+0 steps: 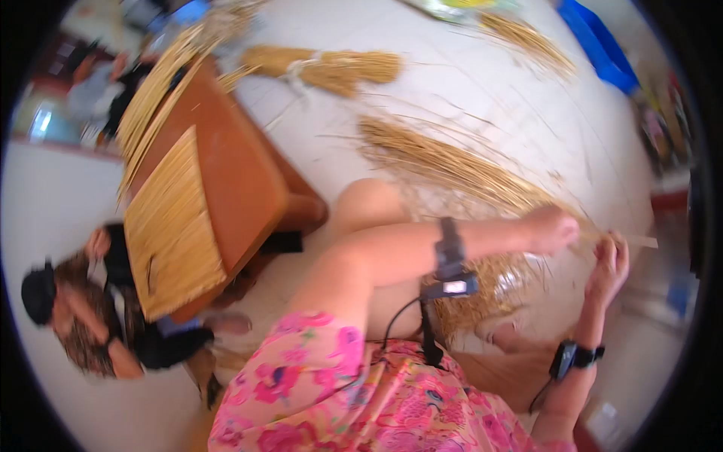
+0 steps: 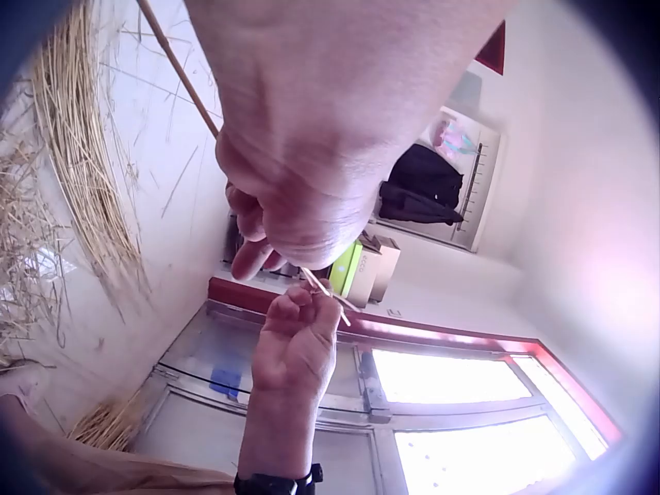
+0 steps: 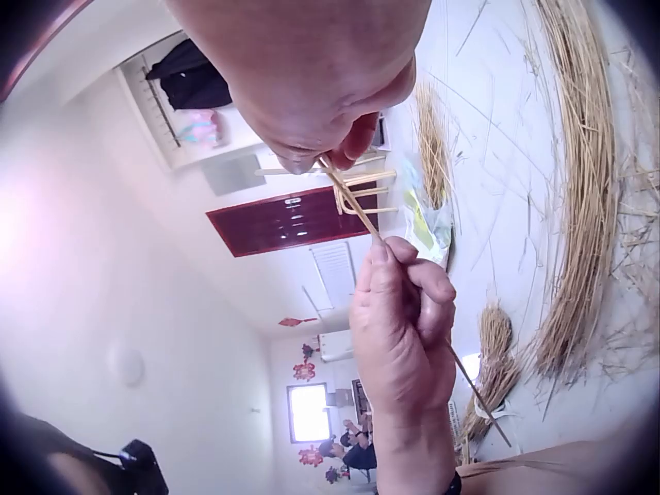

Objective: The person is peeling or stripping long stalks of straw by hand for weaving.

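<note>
My left hand [image 1: 550,230] grips a thin straw stalk with curled fingers; in the right wrist view this hand [image 3: 402,330] has its thumb along the stalk [image 3: 359,211], whose tail runs out below the fist. Facing it, my right hand [image 1: 608,267] pinches the straw's other end, and a pale tip [image 1: 640,241] sticks out past the fingers. From the left wrist, the right hand's [image 2: 297,345] fingertips are seen at short straw ends [image 2: 328,297]. The near hand [image 3: 320,83] in the right wrist view partly hides its own grip.
A long straw bundle [image 1: 452,162] lies on the floor beyond my legs, with a tied bundle [image 1: 324,69] farther off. On the left, a brown table [image 1: 241,166] carries a woven straw panel [image 1: 173,233]. A person [image 1: 90,324] sits beyond it. A blue tray [image 1: 599,45] is far right.
</note>
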A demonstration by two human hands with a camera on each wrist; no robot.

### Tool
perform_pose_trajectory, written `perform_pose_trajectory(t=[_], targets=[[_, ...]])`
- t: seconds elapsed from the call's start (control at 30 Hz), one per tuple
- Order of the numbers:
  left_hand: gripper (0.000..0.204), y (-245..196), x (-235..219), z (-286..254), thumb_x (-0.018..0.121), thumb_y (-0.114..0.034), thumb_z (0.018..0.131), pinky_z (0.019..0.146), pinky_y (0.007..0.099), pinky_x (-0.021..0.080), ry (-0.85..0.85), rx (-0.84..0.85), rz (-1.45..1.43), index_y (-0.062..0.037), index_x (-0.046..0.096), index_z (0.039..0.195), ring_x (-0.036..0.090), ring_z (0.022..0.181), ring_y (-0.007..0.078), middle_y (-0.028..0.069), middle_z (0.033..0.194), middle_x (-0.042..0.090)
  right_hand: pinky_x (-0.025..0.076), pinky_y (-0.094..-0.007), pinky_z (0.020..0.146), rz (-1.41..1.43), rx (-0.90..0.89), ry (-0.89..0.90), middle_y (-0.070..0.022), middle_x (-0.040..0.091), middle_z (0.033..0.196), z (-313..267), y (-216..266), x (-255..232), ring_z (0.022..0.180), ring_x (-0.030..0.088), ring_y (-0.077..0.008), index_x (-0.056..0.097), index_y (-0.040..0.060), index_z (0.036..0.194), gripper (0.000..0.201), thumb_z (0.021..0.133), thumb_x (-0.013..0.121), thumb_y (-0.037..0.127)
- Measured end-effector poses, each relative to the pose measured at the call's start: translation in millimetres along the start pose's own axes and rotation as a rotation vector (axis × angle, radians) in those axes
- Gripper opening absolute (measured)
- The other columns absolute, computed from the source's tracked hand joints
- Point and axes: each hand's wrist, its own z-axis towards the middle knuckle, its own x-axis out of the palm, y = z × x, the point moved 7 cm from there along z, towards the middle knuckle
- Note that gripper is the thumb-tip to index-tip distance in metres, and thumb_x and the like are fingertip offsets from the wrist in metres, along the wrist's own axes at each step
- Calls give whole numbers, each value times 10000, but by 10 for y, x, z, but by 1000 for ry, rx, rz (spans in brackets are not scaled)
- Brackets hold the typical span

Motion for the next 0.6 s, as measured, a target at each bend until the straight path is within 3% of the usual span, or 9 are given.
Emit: perform_pose_trajectory(t=[0.13, 0.2, 0.27, 0.3, 0.37, 0.47, 0.5, 0.57, 0.6], targets=[[243, -69, 11, 34, 515, -239, 906, 505, 349, 421, 24, 34, -35, -44, 590, 782, 520, 482, 202, 90, 542, 549, 447, -219, 626, 129, -51, 70, -26, 579, 812, -86, 142, -5, 684, 530, -92, 579, 10, 894, 58, 847, 548, 18], [206, -113, 1, 48, 494, -216, 916, 521, 309, 446, 68, 14, 51, -49, 598, 854, 573, 520, 164, 72, 569, 577, 453, -220, 613, 155, -83, 78, -40, 583, 798, -85, 242, -4, 667, 543, -102, 567, 4, 877, 49, 836, 539, 4], [197, -171, -22, 67, 474, -185, 926, 537, 287, 458, 141, -88, 34, -46, 604, 875, 597, 548, 140, 53, 601, 609, 445, -218, 583, 196, -63, 15, -44, 583, 764, 0, 116, -139, 647, 546, -95, 551, 3, 845, 33, 820, 536, -11], [200, -127, -40, 68, 466, -172, 932, 537, 270, 452, 141, -75, 39, -40, 601, 868, 595, 557, 121, 46, 610, 618, 441, -220, 565, 234, -11, -59, -40, 588, 749, 46, 75, -211, 625, 541, -92, 546, 5, 821, 24, 816, 533, -14], [210, -75, -74, 58, 456, -170, 941, 531, 258, 447, 122, -62, 32, -36, 595, 857, 592, 558, 107, 43, 614, 625, 441, -216, 551, 155, 83, -38, -35, 592, 708, 104, 26, -321, 594, 541, -90, 567, 5, 771, 42, 805, 542, 2], [215, -54, -164, 67, 458, -182, 946, 520, 259, 443, 80, -92, -6, -40, 585, 848, 585, 539, 113, 50, 604, 620, 440, -220, 555, -181, 253, 251, -40, 593, 672, 40, -63, -261, 602, 547, -79, 613, -5, 777, 68, 792, 553, 24], [208, -31, -162, 60, 462, -176, 945, 521, 254, 437, 77, -101, -17, -39, 584, 846, 579, 535, 108, 49, 601, 617, 464, -222, 586, -299, 325, 429, -55, 614, 662, -65, -56, -184, 633, 580, -86, 645, -27, 777, 123, 796, 585, 79], [203, 3, -123, 66, 466, -167, 944, 522, 248, 429, 85, -131, -8, -35, 580, 840, 567, 528, 102, 48, 590, 609, 473, -224, 609, -507, 317, 703, -70, 629, 672, -234, -144, -66, 656, 592, -95, 655, -42, 792, 179, 809, 603, 129], [204, 2, -91, 72, 466, -165, 945, 521, 247, 425, 99, -141, 10, -33, 577, 835, 561, 525, 101, 47, 583, 603, 482, -234, 625, -535, 258, 690, -80, 642, 694, -242, -128, -66, 681, 607, -107, 660, -34, 814, 171, 808, 608, 129]])
